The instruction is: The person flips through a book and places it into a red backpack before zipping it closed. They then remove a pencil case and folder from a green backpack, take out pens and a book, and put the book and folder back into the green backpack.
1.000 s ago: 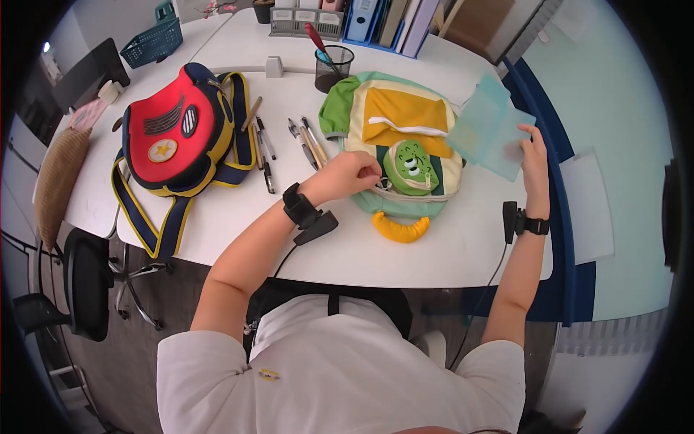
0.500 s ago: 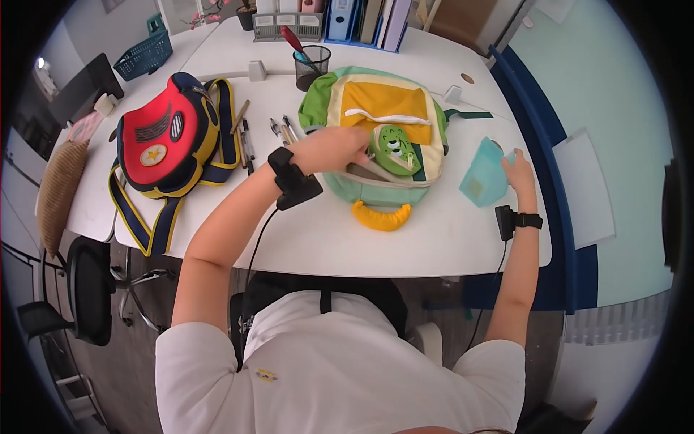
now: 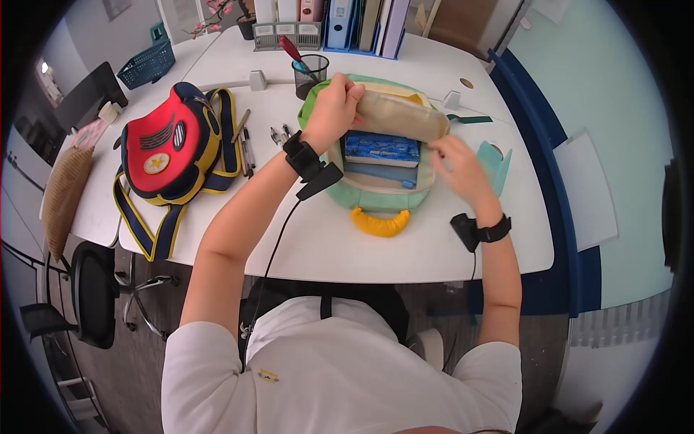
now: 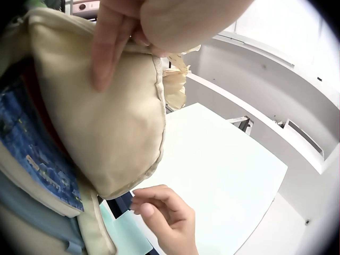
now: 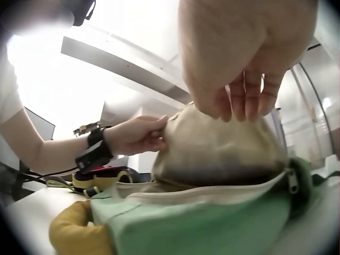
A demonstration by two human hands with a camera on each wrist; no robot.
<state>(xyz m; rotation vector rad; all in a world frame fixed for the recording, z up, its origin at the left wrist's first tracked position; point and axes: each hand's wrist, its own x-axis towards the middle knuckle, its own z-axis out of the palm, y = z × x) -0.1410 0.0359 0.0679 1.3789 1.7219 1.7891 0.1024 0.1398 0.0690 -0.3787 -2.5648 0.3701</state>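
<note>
The green-and-cream backpack (image 3: 345, 194) lies on the table with its main compartment unzipped. My left hand (image 3: 332, 110) pinches the edge of its beige-lined front flap (image 3: 401, 116) and holds it raised. In the left wrist view, the fingers lie against the lining. A blue patterned book (image 3: 382, 148) and a light blue flat item (image 3: 383, 174) show inside. Beside the flap's right corner, my right hand (image 3: 464, 172) hovers with loosely bent fingers, holding nothing. The translucent teal sheet or folder (image 3: 499, 163) lies on the table just past it. The green character pouch is hidden behind the flap.
A red-and-navy backpack (image 3: 163, 148) stands at left, with several pens (image 3: 247, 152) between the bags. Behind are a mesh pen cup (image 3: 311, 74) and binders (image 3: 340, 25). The yellow padded handle (image 3: 379, 223) points toward me, near the table's front edge.
My left hand has lifted the front flap up and away, uncovering the book inside. My right hand has let go of the teal sheet at the right and moved left to the backpack.
</note>
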